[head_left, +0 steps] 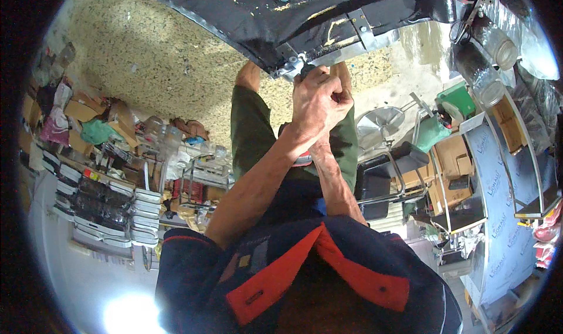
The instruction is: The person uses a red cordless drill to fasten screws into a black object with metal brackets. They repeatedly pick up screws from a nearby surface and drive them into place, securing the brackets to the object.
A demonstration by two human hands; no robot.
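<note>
A large black metal panel (252,23) spans the top of the head view, its lower edge over my bare lower legs. Along that edge runs a bare metal strip (346,51) with a crossing bracket (362,29). My left hand (311,102) is closed at the panel's near corner, around a small dark piece (307,70) that I cannot identify, beside a bright metal fitting (293,70). My right hand (321,139) lies under the left, its fingers mostly hidden. Below my wrists a red-and-grey object (302,159) shows partly; its kind is unclear.
A speckled floor (158,46) stretches beneath. A round metal stool (381,121), a green container (457,101) and cardboard boxes (451,158) stand at right. Clear jars (498,46) and pliers-like tools (469,5) lie at upper right. Shelves with stacked white-edged parts (105,205) fill the left.
</note>
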